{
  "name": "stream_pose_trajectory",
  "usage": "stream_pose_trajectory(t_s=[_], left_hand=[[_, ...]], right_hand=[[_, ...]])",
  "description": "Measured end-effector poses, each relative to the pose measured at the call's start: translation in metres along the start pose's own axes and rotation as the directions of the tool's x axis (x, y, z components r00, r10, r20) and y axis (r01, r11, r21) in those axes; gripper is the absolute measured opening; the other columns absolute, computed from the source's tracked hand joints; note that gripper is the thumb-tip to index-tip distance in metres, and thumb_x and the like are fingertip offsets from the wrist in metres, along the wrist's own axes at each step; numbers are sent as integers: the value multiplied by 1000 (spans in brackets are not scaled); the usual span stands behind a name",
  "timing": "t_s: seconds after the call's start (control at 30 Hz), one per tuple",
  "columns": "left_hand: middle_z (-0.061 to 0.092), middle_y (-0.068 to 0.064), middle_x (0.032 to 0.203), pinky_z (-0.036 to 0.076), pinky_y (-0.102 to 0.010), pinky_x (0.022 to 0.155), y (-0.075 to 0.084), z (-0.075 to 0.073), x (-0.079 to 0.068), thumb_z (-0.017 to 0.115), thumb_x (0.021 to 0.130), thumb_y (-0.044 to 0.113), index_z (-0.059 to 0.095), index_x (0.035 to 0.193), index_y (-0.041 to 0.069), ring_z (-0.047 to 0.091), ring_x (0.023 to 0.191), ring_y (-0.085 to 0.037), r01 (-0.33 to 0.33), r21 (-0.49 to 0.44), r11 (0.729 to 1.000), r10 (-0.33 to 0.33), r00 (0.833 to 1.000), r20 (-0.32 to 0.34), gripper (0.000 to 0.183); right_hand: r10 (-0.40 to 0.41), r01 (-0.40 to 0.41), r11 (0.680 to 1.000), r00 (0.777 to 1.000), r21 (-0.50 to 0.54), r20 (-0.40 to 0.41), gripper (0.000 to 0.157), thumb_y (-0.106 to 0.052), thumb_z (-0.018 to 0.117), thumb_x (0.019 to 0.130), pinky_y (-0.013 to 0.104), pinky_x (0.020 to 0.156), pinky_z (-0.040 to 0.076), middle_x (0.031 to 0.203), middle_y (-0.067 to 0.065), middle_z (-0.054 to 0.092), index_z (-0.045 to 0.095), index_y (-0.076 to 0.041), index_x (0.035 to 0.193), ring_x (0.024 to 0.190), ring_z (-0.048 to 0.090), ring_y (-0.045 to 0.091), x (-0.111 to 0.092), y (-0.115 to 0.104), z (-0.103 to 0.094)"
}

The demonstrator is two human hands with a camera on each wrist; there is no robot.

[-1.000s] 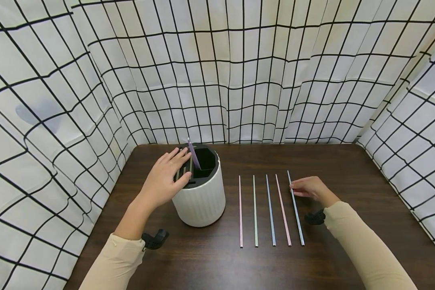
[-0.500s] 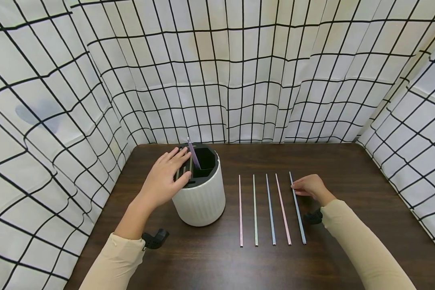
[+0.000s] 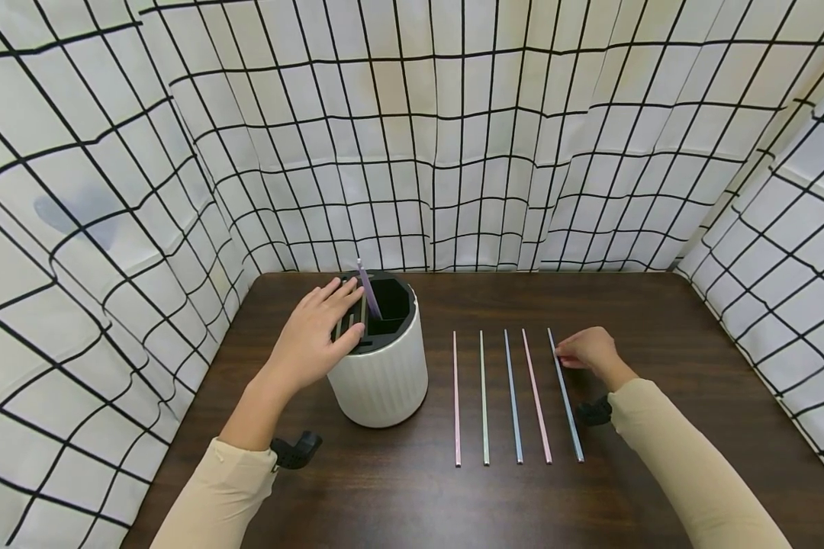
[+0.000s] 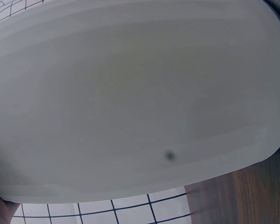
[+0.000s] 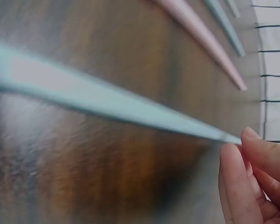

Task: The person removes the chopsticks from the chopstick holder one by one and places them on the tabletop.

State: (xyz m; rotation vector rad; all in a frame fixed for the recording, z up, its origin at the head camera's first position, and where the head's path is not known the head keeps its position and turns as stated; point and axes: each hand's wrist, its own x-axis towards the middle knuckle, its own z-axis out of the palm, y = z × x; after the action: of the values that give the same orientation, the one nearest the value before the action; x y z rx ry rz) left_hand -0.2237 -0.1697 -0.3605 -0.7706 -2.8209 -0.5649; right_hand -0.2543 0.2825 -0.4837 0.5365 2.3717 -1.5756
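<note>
My left hand [image 3: 313,328] rests with its fingers spread on the black slotted top [image 3: 374,343] of a white ribbed round holder [image 3: 379,389]. In the left wrist view, the holder's pale wall [image 4: 140,102] fills most of the picture. A purple slender item [image 3: 369,293] leans in the holder's large opening. On the right, my right hand [image 3: 590,354] pinches the rightmost blue chopstick [image 3: 567,400] near its far, thin end between thumb and fingertips. The right wrist view shows this pinch on the pale blue chopstick [image 5: 107,102] close up.
Left of the held chopstick lie a pink chopstick [image 3: 537,400], a blue one [image 3: 513,400], a green one [image 3: 484,400] and another pink one [image 3: 456,400], roughly parallel on the dark wooden table [image 3: 412,503]. White grid-patterned curtain [image 3: 481,152] surrounds the table's back and sides.
My right hand and the rightmost blue chopstick have shifted slightly right and a little toward me. My left hand stays on the holder.
</note>
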Motion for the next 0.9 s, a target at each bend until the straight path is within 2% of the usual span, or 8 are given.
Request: stream_pose_trajectory(t_s=[0.17,0.3,0.53,0.8,0.9], left_hand=[[35,-8,161,12,-52,127,0,0,0,49,99,37,42,152,12,23,153,-32,-4,3,1000,4,1000,-5,59],[36,-8,161,12,-52,127,-1,1,0,50,99,37,43,152,12,25,153,-33,-6,3,1000,6,1000,-11,59],[35,-8,161,12,-52,127,-1,1,1,50,99,37,42,152,12,23,153,-32,-6,2,1000,6,1000,-4,59],[35,-10,161,13,-53,127,0,0,0,49,100,36,41,152,10,24,153,-34,-20,3,1000,20,1000,-8,59],[35,-11,161,13,-53,127,0,-1,0,48,100,36,41,152,10,24,153,-35,-22,3,1000,22,1000,-9,59]], right_hand=[[-89,88,995,996,45,23,31,-4,63,95,24,67,62,75,-1,73,63,20,115,63,69,5,-7,-16,-2],[-139,136,988,989,68,46,35,-6,67,93,25,71,63,79,-1,74,63,18,118,67,70,4,-15,-35,5],[-222,209,969,970,129,99,37,-3,66,93,23,74,62,86,2,76,60,19,123,73,71,4,-28,-71,31],[-293,254,936,945,242,142,34,-7,71,90,26,78,62,89,1,76,67,10,120,79,74,8,-51,-121,61],[-330,278,921,929,274,167,33,-7,72,90,28,81,62,90,2,76,68,8,119,81,74,9,-60,-141,70]])
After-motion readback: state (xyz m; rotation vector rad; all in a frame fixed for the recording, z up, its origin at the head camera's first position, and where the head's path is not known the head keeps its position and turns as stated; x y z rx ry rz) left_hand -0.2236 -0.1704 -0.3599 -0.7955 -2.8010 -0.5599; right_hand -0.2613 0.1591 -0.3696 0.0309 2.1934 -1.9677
